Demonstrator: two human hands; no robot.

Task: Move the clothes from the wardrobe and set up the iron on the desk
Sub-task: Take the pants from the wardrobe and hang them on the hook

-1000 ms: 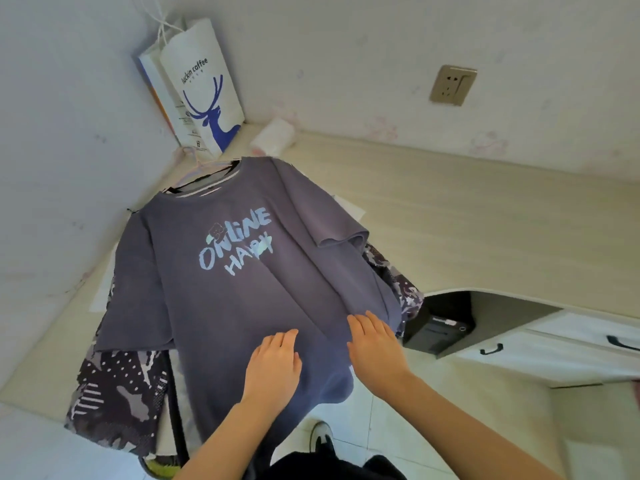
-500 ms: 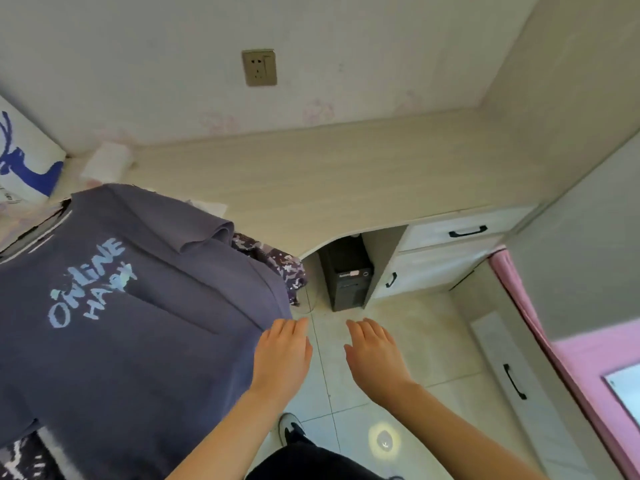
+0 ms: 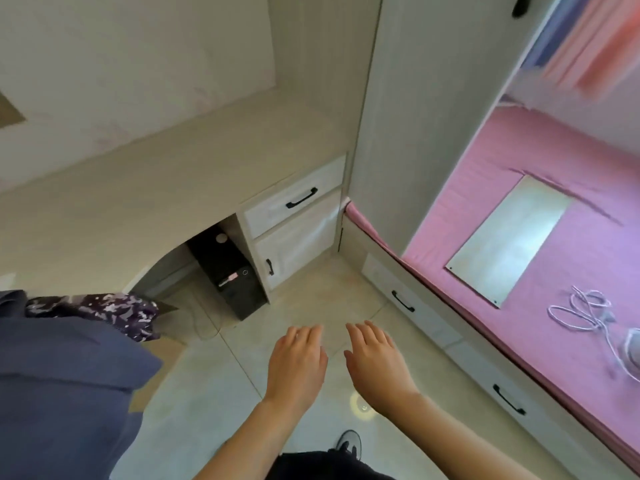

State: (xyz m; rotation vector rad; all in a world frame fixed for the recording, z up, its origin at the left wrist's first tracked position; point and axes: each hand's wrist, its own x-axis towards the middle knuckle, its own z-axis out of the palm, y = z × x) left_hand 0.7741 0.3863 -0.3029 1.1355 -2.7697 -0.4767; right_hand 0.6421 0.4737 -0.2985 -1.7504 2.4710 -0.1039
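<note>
Both hands off the blue shirt now, turned away from it toward the pink bed. Left hand and right hand flat and loose over the floor, side by side, holding nothing. Shirt left lying at the left end of the desk, over its front edge, on top of a patterned cloth. Clothes part looks done. Iron next, likely that grey thing with a looped cord on the bed's near edge.

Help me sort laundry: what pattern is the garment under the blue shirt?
Dark purple garment with pale speckled blotches, head view.
</note>
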